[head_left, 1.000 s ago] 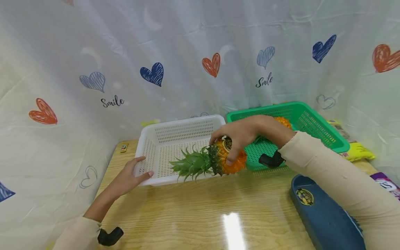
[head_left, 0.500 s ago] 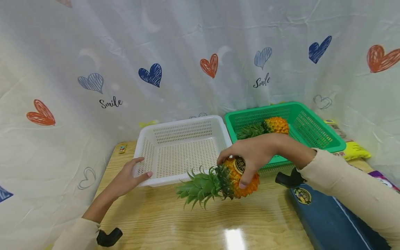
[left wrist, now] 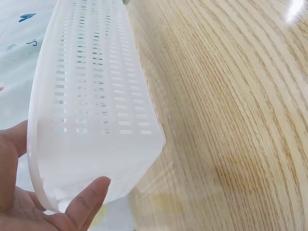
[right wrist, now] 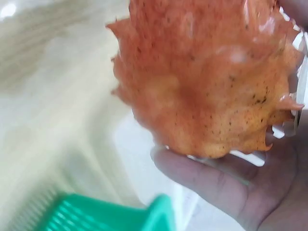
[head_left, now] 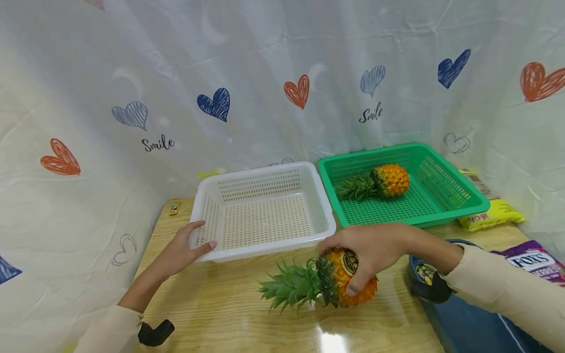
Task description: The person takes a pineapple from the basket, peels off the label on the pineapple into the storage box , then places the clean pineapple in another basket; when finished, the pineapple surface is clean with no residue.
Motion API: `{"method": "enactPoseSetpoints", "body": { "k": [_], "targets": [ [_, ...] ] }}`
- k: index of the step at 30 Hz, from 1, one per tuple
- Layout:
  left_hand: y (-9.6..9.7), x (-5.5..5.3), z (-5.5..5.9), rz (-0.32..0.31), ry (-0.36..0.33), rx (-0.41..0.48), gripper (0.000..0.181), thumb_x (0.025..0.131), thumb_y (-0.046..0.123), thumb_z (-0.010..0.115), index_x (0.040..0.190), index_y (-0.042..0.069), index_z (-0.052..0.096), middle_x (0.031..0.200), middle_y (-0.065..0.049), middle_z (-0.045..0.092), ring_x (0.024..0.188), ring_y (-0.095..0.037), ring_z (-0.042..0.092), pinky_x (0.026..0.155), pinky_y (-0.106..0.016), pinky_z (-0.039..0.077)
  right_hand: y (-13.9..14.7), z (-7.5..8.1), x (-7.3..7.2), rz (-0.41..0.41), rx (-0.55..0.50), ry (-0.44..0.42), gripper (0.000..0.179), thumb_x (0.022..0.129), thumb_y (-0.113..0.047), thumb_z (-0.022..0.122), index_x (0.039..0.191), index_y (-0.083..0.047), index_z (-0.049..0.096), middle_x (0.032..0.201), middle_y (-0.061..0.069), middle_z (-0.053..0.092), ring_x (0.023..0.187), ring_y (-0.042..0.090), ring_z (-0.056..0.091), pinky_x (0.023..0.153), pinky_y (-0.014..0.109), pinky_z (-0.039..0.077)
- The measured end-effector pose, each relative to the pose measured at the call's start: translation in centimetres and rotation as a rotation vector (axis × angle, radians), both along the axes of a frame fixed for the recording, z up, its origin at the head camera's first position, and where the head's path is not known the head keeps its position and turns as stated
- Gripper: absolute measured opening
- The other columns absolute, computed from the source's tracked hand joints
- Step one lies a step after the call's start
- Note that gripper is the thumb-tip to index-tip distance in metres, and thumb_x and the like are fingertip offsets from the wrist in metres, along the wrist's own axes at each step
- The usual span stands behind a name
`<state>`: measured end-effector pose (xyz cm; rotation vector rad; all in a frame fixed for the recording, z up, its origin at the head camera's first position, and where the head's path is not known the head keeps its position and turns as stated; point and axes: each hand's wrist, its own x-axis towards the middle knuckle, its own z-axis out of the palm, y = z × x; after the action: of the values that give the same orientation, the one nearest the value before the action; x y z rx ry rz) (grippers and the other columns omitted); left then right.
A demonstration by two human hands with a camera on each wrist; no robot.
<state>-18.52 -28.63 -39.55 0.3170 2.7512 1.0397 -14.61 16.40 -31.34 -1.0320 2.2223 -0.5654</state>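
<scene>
**Pineapple [head_left: 324, 284] gripped on the near side of the white plastic basket [head_left: 265, 215]**

The right hand [head_left: 375, 245] grips the fruit's body from above, thumb on the near side; whether the fruit touches the table [head_left: 220, 304] I cannot tell. The left hand [head_left: 183, 247] grips the white basket's near left corner between thumb and fingers. The crown juts leftward unsupported, so its weight could twist the pineapple in the grip, and the prickly rind could make a firmer hold uncomfortable. Leaf tips could snag the white basket's front rim if they came closer. A push at the corner might slide that light basket into the green basket [head_left: 446, 184], just right of it, where a second pineapple [head_left: 392, 180] lies on its side.

Beneath the white basket, the wood-grain tabletop is glossy, mirroring a light in front of it. Behind it hangs a pale curtain [head_left: 256, 59] printed with hearts and "Smile".
</scene>
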Motion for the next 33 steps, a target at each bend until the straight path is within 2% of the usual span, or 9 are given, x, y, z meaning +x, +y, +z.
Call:
{"method": "enactPoseSetpoints", "body": {
  "k": [9,12,21,24,29,33],
  "targets": [
    [0.0,0.0,0.0,-0.004,0.003,0.003,0.087,0.097,0.042,0.065,0.156,-0.005,0.022,0.148,-0.035,0.03,0.126,-0.047,0.051,0.099,-0.061,0.045,0.0,-3.3,1.1,-0.115,-0.076,0.017,0.075,0.076,-0.043,0.081,0.142,-0.019,0.053,0.115,-0.007,0.061,0.087,0.001,0.062,0.072,0.026,0.054],
    [0.0,0.0,0.1,-0.006,0.009,0.002,0.086,0.098,0.042,0.065,0.156,-0.005,0.022,0.148,-0.036,0.029,0.126,-0.048,0.05,0.098,-0.062,0.045,-0.2,-4.2,1.2,-0.148,-0.097,0.038,0.075,0.076,-0.042,0.082,0.141,-0.017,0.054,0.113,-0.005,0.061,0.082,0.002,0.062,0.066,0.025,0.054],
    [0.0,-0.2,0.0,-0.021,0.022,0.013,0.085,0.098,0.039,0.066,0.155,-0.007,0.023,0.142,-0.033,0.036,0.118,-0.04,0.059,0.094,-0.052,0.051,-1.3,-6.5,1.2,-0.221,-0.051,0.15,0.077,0.072,-0.043,0.085,0.14,-0.022,0.056,0.111,-0.007,0.062,0.082,0.004,0.058,0.063,0.025,0.05],
    [0.1,-0.2,0.0,-0.024,0.021,0.014,0.086,0.098,0.04,0.066,0.155,-0.007,0.022,0.142,-0.034,0.036,0.119,-0.042,0.058,0.094,-0.054,0.051,-1.6,-7.0,1.2,-0.234,-0.031,0.175,0.078,0.071,-0.044,0.084,0.14,-0.021,0.056,0.111,-0.007,0.062,0.084,0.006,0.057,0.063,0.026,0.049],
    [-0.1,0.0,0.0,-0.004,0.018,-0.034,0.085,0.098,0.044,0.064,0.155,-0.004,0.024,0.148,-0.037,0.029,0.125,-0.048,0.05,0.097,-0.062,0.045,-1.9,-7.4,0.9,-0.242,-0.026,0.198,0.081,0.073,-0.046,0.084,0.142,-0.018,0.053,0.108,-0.007,0.063,0.084,0.007,0.057,0.062,0.027,0.049],
    [-0.2,0.0,-0.1,0.002,0.022,-0.039,0.085,0.097,0.044,0.065,0.155,-0.004,0.025,0.147,-0.037,0.029,0.123,-0.047,0.051,0.096,-0.06,0.047,-2.0,-7.5,0.8,-0.242,-0.039,0.207,0.081,0.074,-0.044,0.084,0.142,-0.017,0.052,0.11,-0.006,0.062,0.085,0.007,0.058,0.063,0.027,0.049]
  ]
}}
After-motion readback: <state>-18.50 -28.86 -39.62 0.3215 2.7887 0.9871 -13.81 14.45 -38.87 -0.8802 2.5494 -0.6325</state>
